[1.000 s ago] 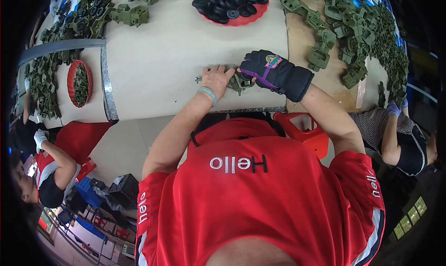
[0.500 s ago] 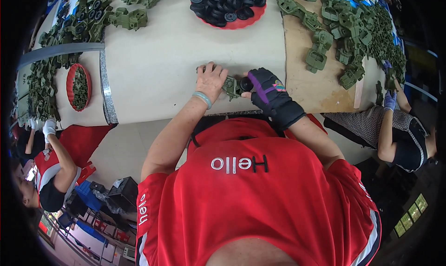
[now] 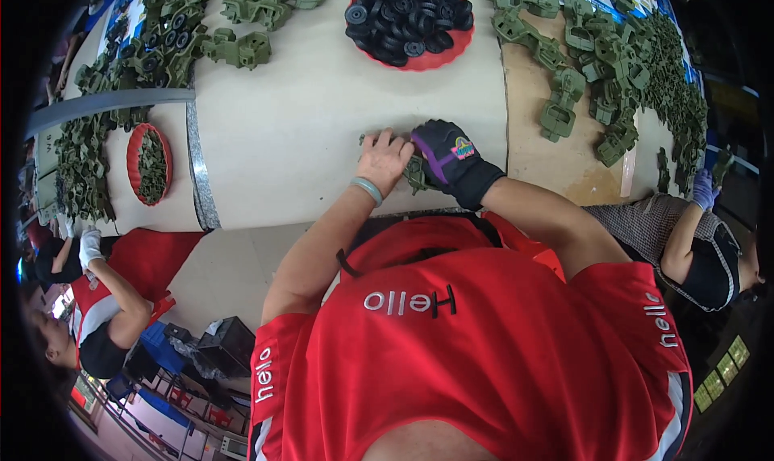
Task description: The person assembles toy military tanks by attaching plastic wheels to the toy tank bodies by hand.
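Note:
A dark green plastic toy vehicle body (image 3: 418, 175) lies on the table close to the front edge, mostly covered by both hands. My bare left hand (image 3: 384, 163), with a pale bangle at the wrist, has its fingers bent over the left part of it. From the right, my right hand (image 3: 458, 161), in a black and purple glove, presses its closed fingers against the same body. Beneath the glove the right part of the toy is hidden, and no wheel shows there.
Ahead stands a red bowl (image 3: 463, 48) heaped with black toy wheels (image 3: 403, 18). Green vehicle bodies (image 3: 564, 94) pile up at right, others (image 3: 238, 50) at far left. An oval red basket (image 3: 135, 159) holds small green parts. Co-workers' gloved hands (image 3: 90, 247) (image 3: 704, 191) are at both sides.
My right hand has moved over the toy body, closer to my left hand, and the black wheel seen at its fingertips is out of sight. The whole view has shifted slightly.

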A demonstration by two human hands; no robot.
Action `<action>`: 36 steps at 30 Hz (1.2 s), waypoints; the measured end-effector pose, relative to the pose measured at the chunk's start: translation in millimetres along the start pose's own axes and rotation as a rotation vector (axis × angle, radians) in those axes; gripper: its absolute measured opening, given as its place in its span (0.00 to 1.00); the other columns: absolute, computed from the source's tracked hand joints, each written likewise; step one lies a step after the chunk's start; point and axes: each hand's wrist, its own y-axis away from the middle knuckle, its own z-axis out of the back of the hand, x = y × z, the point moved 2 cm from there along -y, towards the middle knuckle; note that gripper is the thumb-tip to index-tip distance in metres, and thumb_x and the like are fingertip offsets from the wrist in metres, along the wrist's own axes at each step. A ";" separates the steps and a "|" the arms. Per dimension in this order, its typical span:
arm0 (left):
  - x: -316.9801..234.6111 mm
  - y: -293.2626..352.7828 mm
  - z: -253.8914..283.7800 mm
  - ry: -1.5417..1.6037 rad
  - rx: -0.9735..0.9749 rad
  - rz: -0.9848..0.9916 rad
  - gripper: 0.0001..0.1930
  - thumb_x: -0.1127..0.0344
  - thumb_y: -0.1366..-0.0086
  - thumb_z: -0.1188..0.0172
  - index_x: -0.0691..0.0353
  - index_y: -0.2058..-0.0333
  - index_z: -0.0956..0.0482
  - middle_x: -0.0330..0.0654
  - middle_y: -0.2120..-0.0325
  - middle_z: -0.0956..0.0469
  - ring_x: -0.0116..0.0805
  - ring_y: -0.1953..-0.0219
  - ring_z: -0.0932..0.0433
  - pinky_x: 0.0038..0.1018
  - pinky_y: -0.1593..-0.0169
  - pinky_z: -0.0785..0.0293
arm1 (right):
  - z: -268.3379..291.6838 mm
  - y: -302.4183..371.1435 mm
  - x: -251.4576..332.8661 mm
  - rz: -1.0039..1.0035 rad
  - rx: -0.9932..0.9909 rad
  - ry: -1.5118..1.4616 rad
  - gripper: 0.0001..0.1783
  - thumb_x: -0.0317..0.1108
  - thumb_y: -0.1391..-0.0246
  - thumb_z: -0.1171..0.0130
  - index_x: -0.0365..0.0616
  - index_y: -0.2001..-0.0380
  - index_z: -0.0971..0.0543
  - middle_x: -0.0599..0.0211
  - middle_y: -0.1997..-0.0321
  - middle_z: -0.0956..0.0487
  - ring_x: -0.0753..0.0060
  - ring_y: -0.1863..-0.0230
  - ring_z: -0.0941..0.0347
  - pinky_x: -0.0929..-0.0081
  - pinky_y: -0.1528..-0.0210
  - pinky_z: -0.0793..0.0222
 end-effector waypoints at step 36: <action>-29.0 35.5 -69.6 1.297 -0.612 1.266 0.61 0.51 0.49 0.16 0.73 0.29 0.48 0.63 0.38 0.39 0.55 0.37 0.33 0.45 0.32 0.34 | 56.8 -164.5 -85.8 -0.150 -0.463 -0.026 0.24 0.40 0.45 0.27 0.38 0.50 0.22 0.55 0.60 0.19 0.57 0.59 0.20 0.60 0.55 0.23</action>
